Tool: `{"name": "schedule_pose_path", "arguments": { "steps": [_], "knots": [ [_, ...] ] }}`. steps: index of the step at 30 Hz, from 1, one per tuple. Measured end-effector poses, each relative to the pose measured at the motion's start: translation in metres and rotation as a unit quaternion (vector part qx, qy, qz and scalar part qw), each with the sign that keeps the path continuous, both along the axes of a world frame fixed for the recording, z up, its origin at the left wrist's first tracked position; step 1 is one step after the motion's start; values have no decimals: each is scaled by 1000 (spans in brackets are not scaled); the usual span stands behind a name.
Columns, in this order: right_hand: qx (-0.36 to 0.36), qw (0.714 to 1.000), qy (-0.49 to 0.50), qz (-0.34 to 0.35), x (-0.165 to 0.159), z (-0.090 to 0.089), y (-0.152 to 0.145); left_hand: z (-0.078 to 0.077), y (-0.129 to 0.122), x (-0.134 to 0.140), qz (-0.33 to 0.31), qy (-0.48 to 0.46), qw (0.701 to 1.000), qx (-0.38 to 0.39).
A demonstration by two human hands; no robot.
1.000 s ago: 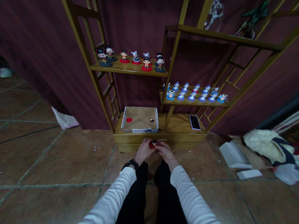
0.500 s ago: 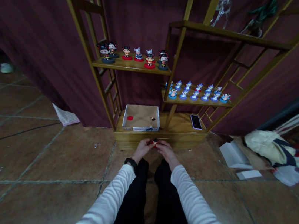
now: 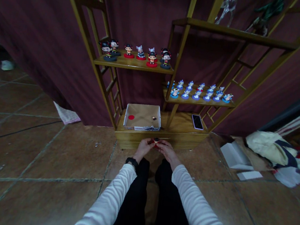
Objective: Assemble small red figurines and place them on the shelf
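Bare left hand (image 3: 144, 147) and bare right hand (image 3: 168, 151), fingertips gripping a small red-and-black figurine (image 3: 156, 141) between them, just in front of an open, white-sided cardboard box (image 3: 141, 119), round red disc (image 3: 131, 117) inside, brown wooden shelf unit (image 3: 180, 123) beneath the box.

So it's one head-worn cam, looking forward and pretty steeply down over the wearer's own sleeves (image 3: 110, 200) and hands (image 3: 144, 148). Super wide, shelf unit (image 3: 134, 67) facing it just beyond, top cut off, floor (image 3: 47, 157) spreading both sides.
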State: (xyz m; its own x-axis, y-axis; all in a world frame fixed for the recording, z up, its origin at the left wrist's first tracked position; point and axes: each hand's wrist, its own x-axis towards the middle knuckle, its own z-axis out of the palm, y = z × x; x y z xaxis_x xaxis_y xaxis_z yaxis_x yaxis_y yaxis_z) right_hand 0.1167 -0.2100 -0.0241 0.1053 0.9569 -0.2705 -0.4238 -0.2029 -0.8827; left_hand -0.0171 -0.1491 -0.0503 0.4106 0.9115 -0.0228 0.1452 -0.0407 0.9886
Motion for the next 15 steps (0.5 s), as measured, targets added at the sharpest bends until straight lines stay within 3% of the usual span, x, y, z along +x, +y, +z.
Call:
{"name": "schedule_pose_path", "arguments": {
  "steps": [15],
  "knots": [
    [-16,999,-29,-10,0,-14,6,6,-3,2,8,12,1000,-5]
  ]
}}
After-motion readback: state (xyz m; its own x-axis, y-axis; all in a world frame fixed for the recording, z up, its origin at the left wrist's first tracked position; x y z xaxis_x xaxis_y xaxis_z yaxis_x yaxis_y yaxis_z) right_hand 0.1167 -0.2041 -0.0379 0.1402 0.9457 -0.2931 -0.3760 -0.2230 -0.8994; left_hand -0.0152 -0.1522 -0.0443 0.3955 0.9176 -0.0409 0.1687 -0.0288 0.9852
